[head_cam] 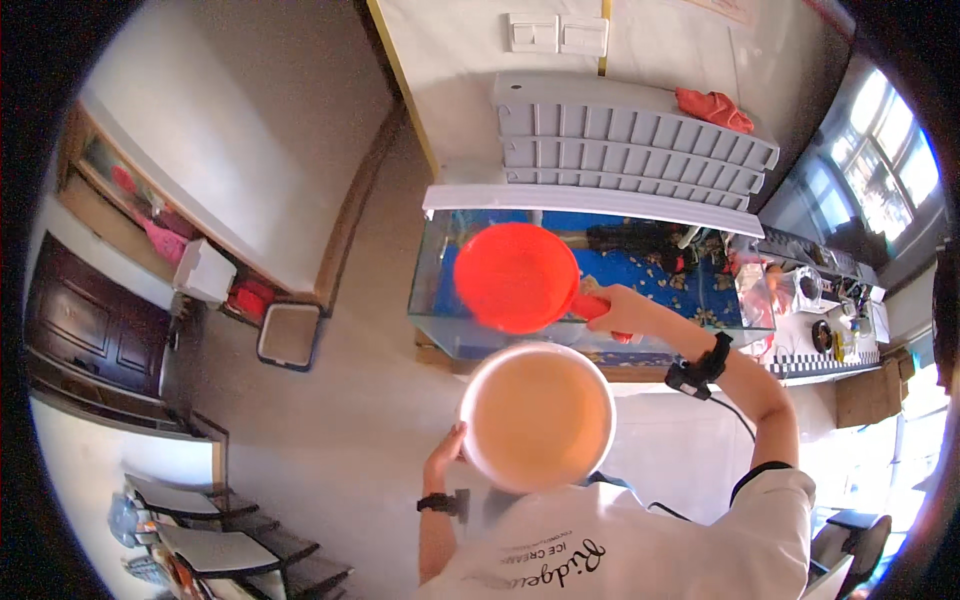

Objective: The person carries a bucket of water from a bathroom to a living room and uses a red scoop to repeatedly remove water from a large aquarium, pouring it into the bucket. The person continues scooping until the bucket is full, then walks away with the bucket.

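My right hand (619, 319) grips the handle of a red plastic dipper (517, 277), which is over the front of a glass fish tank (442, 300). Whether the dipper holds water I cannot tell. Against my body, my left hand (448, 448) holds the rim and side of a white bucket (611, 420) containing cloudy, brownish water (544, 420). The tank has a blue bottom (637, 262) strewn with pale pebbles or shells, partly hidden by the dipper. Its grey slatted lid (637, 142) stands raised against the wall behind.
A red cloth (714, 110) hangs over the lid's top edge. A counter (795, 341) with small items adjoins the tank on the right. Stair treads (217, 547) lie at lower left; a rimmed mat or tray (289, 335) rests on the floor near a white bin (204, 271).
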Motion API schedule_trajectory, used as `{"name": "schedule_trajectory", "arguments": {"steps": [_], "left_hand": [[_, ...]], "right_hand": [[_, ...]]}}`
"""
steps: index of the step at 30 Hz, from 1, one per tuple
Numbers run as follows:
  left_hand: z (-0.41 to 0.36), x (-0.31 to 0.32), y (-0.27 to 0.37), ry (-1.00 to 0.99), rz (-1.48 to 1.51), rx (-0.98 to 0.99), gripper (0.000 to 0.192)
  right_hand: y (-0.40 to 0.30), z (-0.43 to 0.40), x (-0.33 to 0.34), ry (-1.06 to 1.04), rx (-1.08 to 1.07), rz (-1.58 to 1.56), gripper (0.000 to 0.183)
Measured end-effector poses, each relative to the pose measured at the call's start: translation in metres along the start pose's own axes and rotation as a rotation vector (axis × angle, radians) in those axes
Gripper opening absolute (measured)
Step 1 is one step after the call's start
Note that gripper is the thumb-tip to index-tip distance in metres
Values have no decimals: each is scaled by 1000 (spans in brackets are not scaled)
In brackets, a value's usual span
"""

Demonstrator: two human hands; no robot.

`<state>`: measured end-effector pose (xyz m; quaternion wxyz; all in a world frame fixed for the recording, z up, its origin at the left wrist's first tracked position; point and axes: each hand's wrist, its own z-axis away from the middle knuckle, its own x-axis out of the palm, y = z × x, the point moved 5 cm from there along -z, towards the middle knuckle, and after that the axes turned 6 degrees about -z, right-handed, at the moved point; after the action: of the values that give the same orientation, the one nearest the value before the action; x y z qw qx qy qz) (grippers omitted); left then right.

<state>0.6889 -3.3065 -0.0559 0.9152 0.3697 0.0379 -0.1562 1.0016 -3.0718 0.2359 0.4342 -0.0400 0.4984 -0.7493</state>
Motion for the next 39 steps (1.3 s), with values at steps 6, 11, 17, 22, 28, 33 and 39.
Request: {"name": "schedule_trajectory", "arguments": {"steps": [6, 11, 17, 22, 28, 33, 39], "left_hand": [[4, 2, -12, 91, -2, 21, 78], [23, 13, 0, 64, 15, -1, 83], [19, 23, -34, 136, 87, 45, 82], [18, 28, -12, 91, 47, 99, 81], [4, 30, -48, 194, -10, 29, 76], [25, 38, -15, 184, 15, 47, 74], [14, 31, -10, 132, 16, 26, 70]], "right_hand": [[24, 57, 29, -38, -2, -48, 37], [61, 89, 64, -101, 2, -8, 40], [102, 113, 114, -221, 142, -51, 37], [160, 109, 145, -251, 267, -85, 33], [197, 109, 179, -390, 335, -216, 42], [231, 97, 198, -476, 301, -314, 37], [250, 78, 213, -677, 393, -706, 31]]}}
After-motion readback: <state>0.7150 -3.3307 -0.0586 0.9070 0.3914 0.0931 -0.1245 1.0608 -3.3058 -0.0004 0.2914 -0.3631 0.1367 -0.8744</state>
